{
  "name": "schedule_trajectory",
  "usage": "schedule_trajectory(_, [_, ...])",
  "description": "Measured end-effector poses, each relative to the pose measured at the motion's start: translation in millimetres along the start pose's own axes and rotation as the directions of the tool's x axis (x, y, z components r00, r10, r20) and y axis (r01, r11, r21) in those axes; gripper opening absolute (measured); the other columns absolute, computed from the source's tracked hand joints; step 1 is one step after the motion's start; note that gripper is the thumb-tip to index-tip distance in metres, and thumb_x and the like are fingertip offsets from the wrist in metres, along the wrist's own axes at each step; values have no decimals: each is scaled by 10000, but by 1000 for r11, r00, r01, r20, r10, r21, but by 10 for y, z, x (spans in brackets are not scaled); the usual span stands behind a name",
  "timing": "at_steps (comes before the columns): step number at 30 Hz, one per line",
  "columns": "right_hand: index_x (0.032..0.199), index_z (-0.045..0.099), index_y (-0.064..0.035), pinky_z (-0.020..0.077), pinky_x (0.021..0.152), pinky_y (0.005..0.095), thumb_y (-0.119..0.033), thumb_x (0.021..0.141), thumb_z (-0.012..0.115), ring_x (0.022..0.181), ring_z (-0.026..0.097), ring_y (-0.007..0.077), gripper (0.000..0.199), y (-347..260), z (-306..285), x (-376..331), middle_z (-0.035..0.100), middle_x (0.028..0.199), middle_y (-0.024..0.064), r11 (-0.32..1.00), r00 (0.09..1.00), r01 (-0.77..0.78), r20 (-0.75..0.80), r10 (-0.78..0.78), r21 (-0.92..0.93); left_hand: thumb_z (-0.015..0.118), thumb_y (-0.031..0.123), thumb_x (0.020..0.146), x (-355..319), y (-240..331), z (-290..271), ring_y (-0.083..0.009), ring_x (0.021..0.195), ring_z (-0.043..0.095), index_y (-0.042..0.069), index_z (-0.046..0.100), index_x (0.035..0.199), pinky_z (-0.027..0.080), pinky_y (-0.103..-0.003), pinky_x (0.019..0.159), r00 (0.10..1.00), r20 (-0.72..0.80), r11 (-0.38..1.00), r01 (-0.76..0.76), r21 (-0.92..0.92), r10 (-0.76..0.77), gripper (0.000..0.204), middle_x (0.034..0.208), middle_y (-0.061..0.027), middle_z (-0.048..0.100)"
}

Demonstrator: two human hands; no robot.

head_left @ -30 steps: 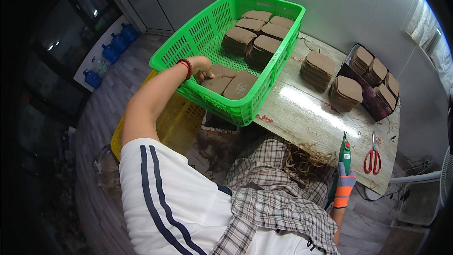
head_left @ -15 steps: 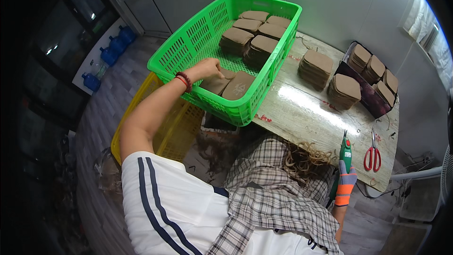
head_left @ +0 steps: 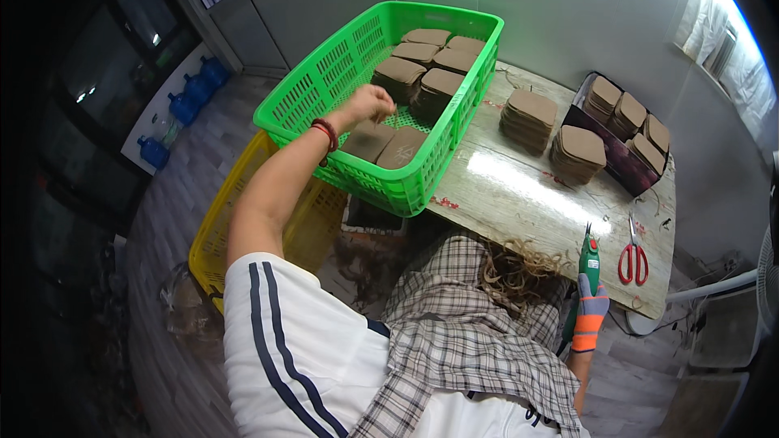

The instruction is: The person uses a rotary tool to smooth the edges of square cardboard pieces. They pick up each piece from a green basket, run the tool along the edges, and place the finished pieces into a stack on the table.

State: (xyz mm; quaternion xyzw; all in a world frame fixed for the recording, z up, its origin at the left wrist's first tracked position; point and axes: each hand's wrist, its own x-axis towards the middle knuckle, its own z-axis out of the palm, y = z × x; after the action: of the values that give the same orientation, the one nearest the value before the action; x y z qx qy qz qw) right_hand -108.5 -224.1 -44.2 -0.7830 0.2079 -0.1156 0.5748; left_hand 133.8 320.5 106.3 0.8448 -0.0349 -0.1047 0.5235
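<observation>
Movement on my feed is mostly at the left hand (head_left: pixel 365 107): a second ago I had it down on the brown piece (head_left: pixel 365 143) at the near end of the green basket (head_left: pixel 341 69), its fingers bent over the far edge, and half a second later its tips were at that edge. Now I see it raised off the piece, above the basket floor, fingers drawn together; a thin blurred line hangs below the tips, and I cannot tell whether they pinch anything. The brown piece lies where it was, beside the marked piece (head_left: pixel 401 149) with its pale scrawl, both inside the basket. Beyond them, the rear stacks (head_left: pixel 442 83) stand in the same grouping. My view has swung slightly, so the basket and the table (head_left: pixel 483 209) sit a little further left in it. The gloved right hand (head_left: pixel 590 318) reads the same to me in all three pictures, wrapped around the green cutter (head_left: pixel 592 264), whose tip points toward the table. Just beside it lie the red-handled scissors (head_left: pixel 632 245), unmoved on the tabletop. Further up, the two table stacks (head_left: pixel 529 107) and the dark box (head_left: pixel 637 178) of further brown pieces keep their places.
</observation>
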Motion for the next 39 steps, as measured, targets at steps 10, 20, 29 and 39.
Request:
schedule_trajectory(10, [891, 623, 9, 403, 567, 239, -213, 812, 698, 634, 492, 65, 247, 72, -85, -54, 599, 711, 26, 992, 997, 34, -59, -42, -122, 631, 71, 833, -378, 1173, 1003, -127, 785, 623, 14, 618, 836, 487, -258, 748, 722, 645, 968, -166, -188, 249, 59, 833, -66, 657])
schedule_trajectory(20, [974, 611, 15, 411, 587, 203, -166, 822, 696, 669, 496, 43, 251, 219, -95, -36, 609, 773, 5, 997, 998, -51, -33, 52, 53, 593, 50, 850, -687, 1843, 1506, -190, 901, 630, -3, 550, 1164, 533, -294, 768, 535, 744, 911, -148, -384, 400, 322, 1096, -130, 617])
schedule_trajectory(29, [977, 616, 26, 421, 605, 208, -166, 812, 709, 681, 501, 53, 270, 385, 23, 36, 619, 791, 10, 997, 1000, -24, -19, 25, 76, 766, 288, 635, -196, 462, 434, -294, 975, 594, 70, 632, 1004, 482, -395, 823, 997, 69, 360, -75, 930, 30, 449, 1007, -134, 642])
schedule_trajectory(39, [923, 625, 0, 424, 587, 257, -231, 806, 706, 642, 496, 97, 272, 281, 15, 22, 609, 722, 42, 988, 1000, -5, -23, 1, -154, 777, 120, 662, -244, 164, 353, -252, 861, 591, 30, 570, 897, 449, -380, 728, 989, 80, 678, 28, 735, -127, 326, 870, -121, 638])
